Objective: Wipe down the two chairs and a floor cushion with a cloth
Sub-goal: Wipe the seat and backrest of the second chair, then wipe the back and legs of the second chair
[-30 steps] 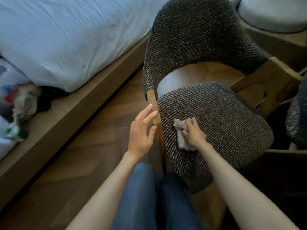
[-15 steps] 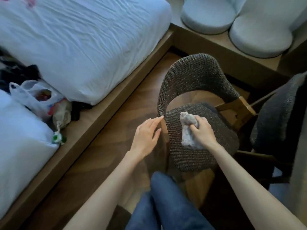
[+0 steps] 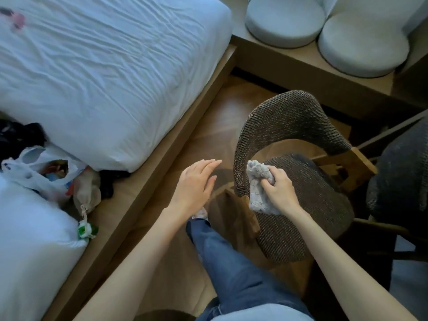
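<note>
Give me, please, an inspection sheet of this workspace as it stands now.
Surface: wood floor between bed and chair.
Job's things: woven chair in front; second chair at the right edge, cut off; two round cushions on a wooden platform; grey cloth, crumpled, at the left end of the chair's backrest.
Clutter: plastic bag, small sack and dark clothes on the bed frame.
Hands: right hand grips the cloth; left hand open over the floor, holding nothing.
Cables: nothing seen.
Surroundings: bed with white sheet at left; the person's leg in jeans below.
</note>
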A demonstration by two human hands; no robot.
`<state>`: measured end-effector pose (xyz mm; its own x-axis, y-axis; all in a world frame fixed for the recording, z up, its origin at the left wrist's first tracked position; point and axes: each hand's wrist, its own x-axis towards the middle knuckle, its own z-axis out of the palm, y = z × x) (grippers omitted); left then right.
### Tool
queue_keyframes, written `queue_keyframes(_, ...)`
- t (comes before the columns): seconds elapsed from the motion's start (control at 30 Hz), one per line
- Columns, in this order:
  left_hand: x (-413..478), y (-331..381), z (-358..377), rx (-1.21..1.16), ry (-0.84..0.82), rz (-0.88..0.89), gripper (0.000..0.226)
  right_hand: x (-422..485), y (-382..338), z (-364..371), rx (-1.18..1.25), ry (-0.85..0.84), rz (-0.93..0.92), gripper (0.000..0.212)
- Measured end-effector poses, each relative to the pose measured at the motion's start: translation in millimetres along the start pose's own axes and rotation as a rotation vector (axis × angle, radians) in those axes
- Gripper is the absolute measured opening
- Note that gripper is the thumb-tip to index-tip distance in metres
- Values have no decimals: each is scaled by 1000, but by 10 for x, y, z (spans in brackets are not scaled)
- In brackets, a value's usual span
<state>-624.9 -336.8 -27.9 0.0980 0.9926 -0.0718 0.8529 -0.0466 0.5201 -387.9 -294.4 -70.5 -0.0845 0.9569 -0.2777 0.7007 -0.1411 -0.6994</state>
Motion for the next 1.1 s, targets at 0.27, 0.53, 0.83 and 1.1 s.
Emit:
queue_keyframes(0.27, 1178, -629, -705, -12, -128, 74, 41, 959, -757, 227, 209, 224, 319, 9)
queue_keyframes(0.53, 2401, -726, -815, -39, -327, 361, 40, 1375, -957, 50, 234, 489, 495, 5)
queue_keyframes(0.83, 3610, -309, -664, 109, -602, 934, 44, 1151, -1197, 140, 427, 865, 821, 7)
queue_keyframes(1.1, 4253, 275, -166, 331, -748, 1327, 52, 1154, -1230, 290, 591, 1080, 936, 14)
